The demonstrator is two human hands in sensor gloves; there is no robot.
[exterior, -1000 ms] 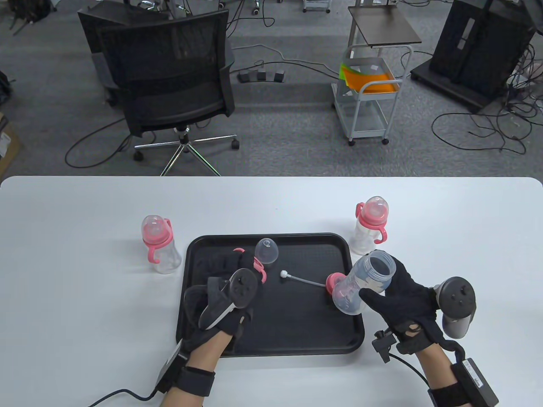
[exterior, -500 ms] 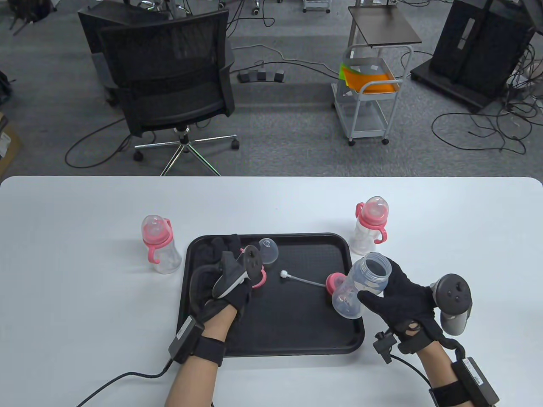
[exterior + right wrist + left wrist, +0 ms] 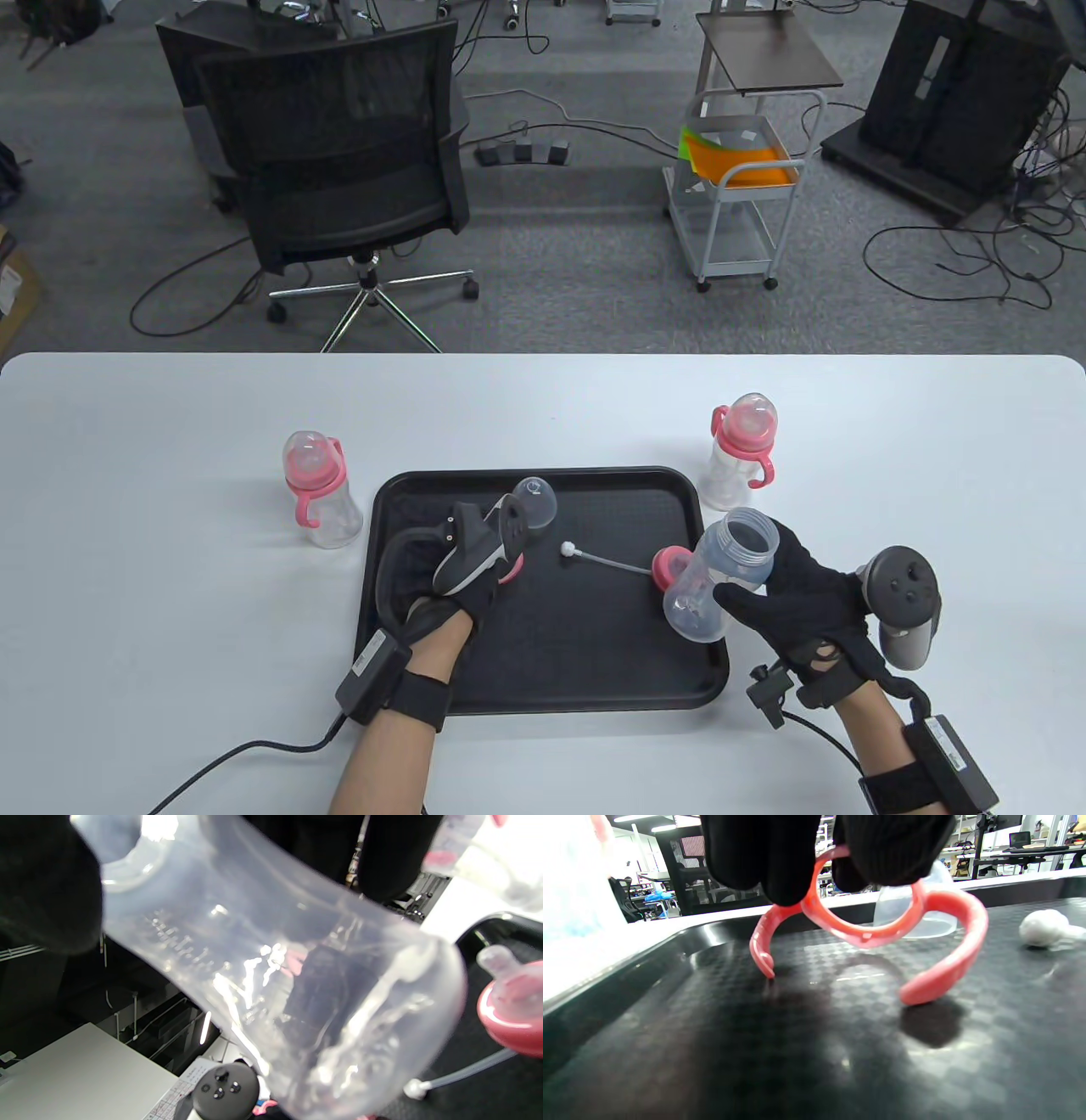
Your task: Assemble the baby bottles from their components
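On the black tray (image 3: 543, 679) at lower centre of the table view, the left hand (image 3: 450, 586) pinches the pink handle ring (image 3: 878, 929) from above; in the left wrist view both handle tips touch the tray floor, ring tilted up under the fingertips (image 3: 780, 870). Just behind it, near the tray's far rim, lies the clear dome cap (image 3: 536, 501). Tray's left rim sits close to the ring; the near half of the tray floor is bare.

At the tray's right edge the right hand (image 3: 806, 594) is wrapped round the clear bottle body (image 3: 721, 577), held off the tray & tilted, open mouth up toward the upper right, base over the tray's right rim. Just left of the base: pink nipple collar (image 3: 670, 564) w/ straw tube (image 3: 607, 560) running left to a white weighted tip (image 3: 567, 549), mid-tray, apart from the ring.

Two finished bottles stand upright on the white table (image 3: 127, 552): one (image 3: 318, 492) just left of the tray, one (image 3: 740, 450) off its upper right corner. Bare table at far left & right.
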